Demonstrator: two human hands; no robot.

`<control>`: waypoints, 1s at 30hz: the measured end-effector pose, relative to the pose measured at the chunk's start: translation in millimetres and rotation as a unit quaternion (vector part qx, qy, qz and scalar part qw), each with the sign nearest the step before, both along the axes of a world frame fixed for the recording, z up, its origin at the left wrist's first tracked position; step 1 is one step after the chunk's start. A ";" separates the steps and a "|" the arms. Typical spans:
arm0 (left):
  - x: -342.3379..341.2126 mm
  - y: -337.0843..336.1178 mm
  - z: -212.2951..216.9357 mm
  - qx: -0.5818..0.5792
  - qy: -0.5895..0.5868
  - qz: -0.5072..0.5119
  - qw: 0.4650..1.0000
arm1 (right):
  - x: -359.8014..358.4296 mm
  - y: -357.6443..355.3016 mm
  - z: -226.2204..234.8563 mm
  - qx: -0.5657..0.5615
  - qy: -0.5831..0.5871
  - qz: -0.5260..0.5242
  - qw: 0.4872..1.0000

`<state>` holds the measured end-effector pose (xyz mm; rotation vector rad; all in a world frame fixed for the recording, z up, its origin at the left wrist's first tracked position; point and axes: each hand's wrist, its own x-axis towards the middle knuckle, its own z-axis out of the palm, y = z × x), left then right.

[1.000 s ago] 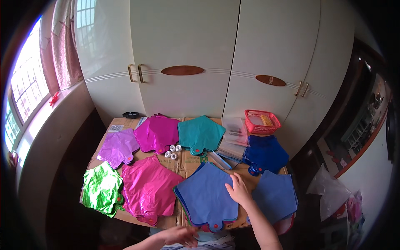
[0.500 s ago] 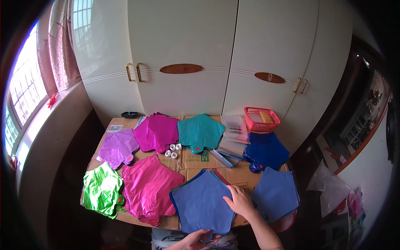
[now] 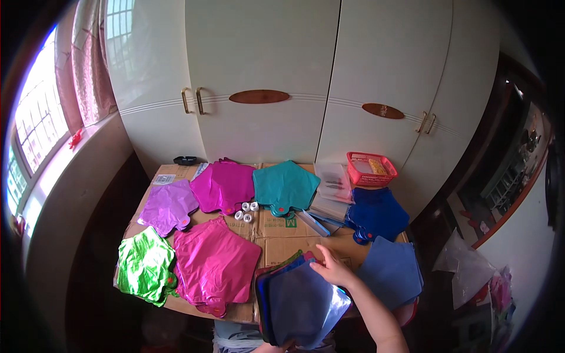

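A stack of flat star-shaped foil balloons, with a blue one on top, tilts over the table's front edge. Green, red and dark blue edges fan out along its left side. My left hand grips the bottom of the stack, its fingers mostly hidden under the foil. At the stack's upper right my right hand has its thumb and fingers apart, touching the top edge. Right of it lies another pile of blue foil balloons. A pink foil pile is just left of the stack.
The cardboard-covered table also carries bright green, lilac, magenta, teal and dark blue foil piles. White rolls, a clear plastic box and a red basket sit among them, before a white cabinet.
The stack has shifted right and toward me, tilting and fanning so more coloured edges show. My left hand has dropped lower behind it. The right hand has moved up slightly to the top edge.
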<state>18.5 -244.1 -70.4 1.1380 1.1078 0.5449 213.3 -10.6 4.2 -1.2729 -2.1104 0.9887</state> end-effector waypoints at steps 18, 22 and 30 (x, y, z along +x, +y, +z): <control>-16.6 7.5 -2.4 -0.401 -0.368 0.173 0.821 | -28.4 43.1 -1.1 -0.129 0.018 0.056 0.990; -13.6 12.1 10.3 -0.428 -0.342 0.189 0.815 | -44.6 55.4 -6.8 -0.126 0.043 0.073 0.988; -6.3 9.2 -9.1 -0.402 -0.336 0.268 0.808 | -49.1 56.4 16.4 -0.010 -0.166 0.031 0.986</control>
